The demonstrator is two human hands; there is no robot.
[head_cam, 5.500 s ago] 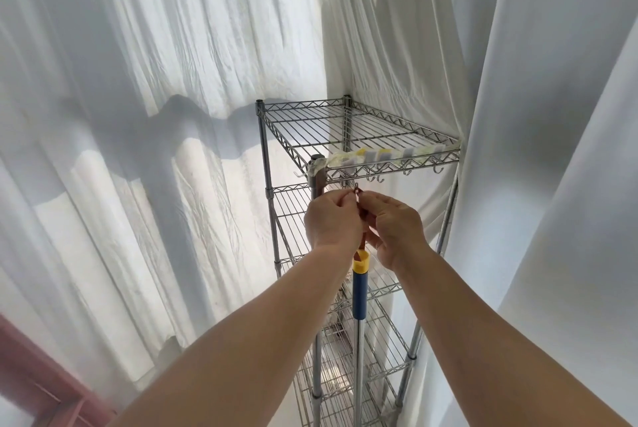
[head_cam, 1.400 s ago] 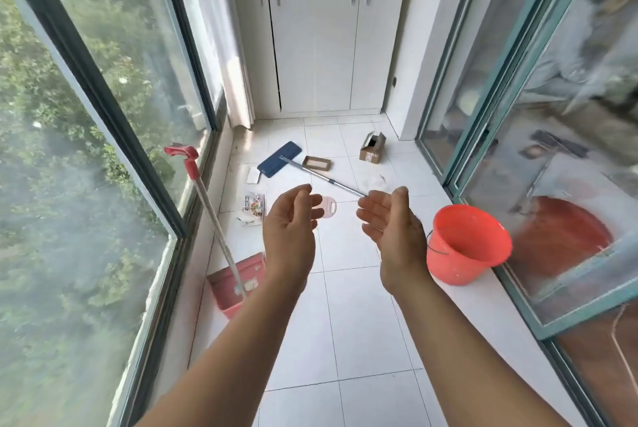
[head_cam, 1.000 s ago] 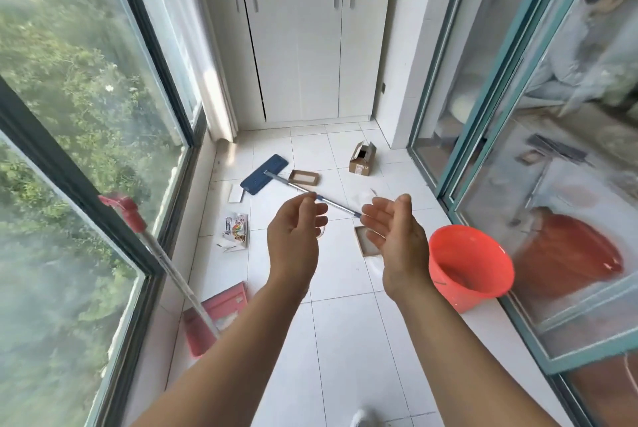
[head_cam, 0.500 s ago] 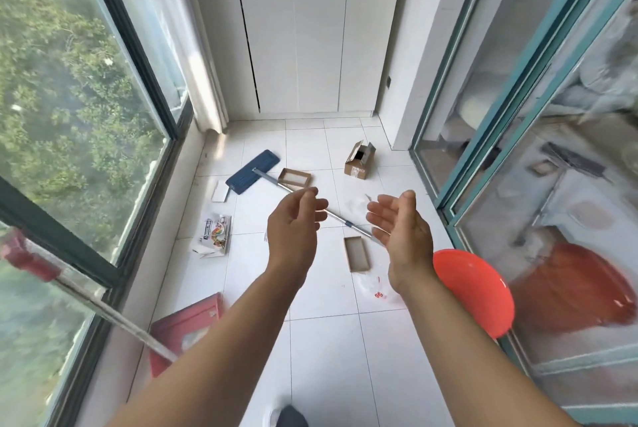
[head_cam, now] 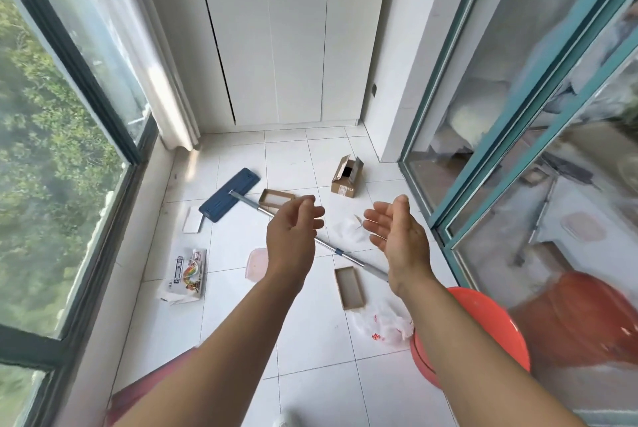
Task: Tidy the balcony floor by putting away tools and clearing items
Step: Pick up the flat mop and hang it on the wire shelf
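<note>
Our left hand: our left hand [head_cam: 291, 240] is up in the air over the floor, fingers loosely curled, holding nothing.
Our right hand: our right hand [head_cam: 397, 237] is up too, palm wide and flat, holding nothing.
The thing to tidy: the flat mop with a dark blue pad and a long silver metal pole [head_cam: 229, 199] lies on the white tiled floor [head_cam: 310, 340], below and beyond our hands.
Which way it lies: its blue pad is far and to the left; its pole runs slanting down to the near right and ends just under our right wrist.
Which hand is nearer: we think the right hand is nearer the pole's end, and the left hand is nearer the middle of the pole.
Other things on the floor: a small open brown cardboard box [head_cam: 347, 176] sits far right, a flat brown cardboard tray [head_cam: 348, 287] lies just beside the pole, a crumpled white plastic bag with red marks [head_cam: 383, 323] is near right, a colourful paper packet [head_cam: 186, 271] is on the left, and a round red plastic bucket [head_cam: 483, 323] is at the near right.
What changed: half a second ago the mop looked farther away; we have stepped closer. Our hands have stayed up and empty.
Next, we think: bend down and grab the pole.
</note>
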